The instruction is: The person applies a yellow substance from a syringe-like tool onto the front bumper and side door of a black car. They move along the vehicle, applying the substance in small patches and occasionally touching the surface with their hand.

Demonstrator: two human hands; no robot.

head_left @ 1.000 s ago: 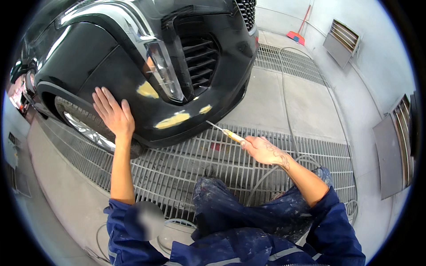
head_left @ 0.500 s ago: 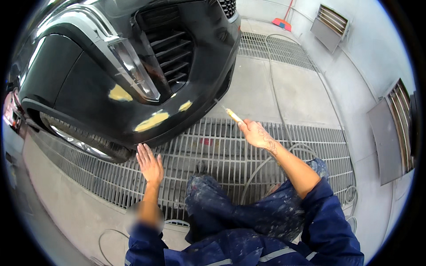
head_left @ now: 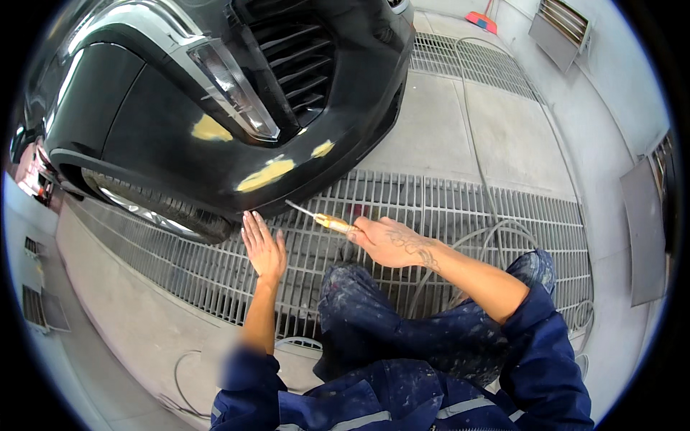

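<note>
My left hand [head_left: 264, 250] is open and flat, fingers straight. Its fingertips are at the lower edge of a black car bumper [head_left: 208, 176]; whether they press on it I cannot tell. Closed around the yellow handle of a screwdriver [head_left: 332, 223], my right hand [head_left: 392, 243] holds it with the metal shaft pointing left. The shaft's tip is just below the bumper's bottom edge, a little right of my left fingertips. Above it, the bumper carries a large pale yellow patch [head_left: 266, 174] and smaller ones, left [head_left: 210, 128] and right [head_left: 323, 149].
A tyre [head_left: 176, 215] stands left of my left hand. Below the bumper runs a metal floor grating [head_left: 460, 208], with a hose [head_left: 468, 129] lying across it and coiled near my knee. Wall vents with hinged panels [head_left: 642, 230] line the right side. A red broom head [head_left: 481, 22] rests far back.
My right hand has swung the screwdriver left and toward me, its tip moving from the bumper's right side to near my left hand. The left hand keeps its place; the whole view has shifted slightly.
</note>
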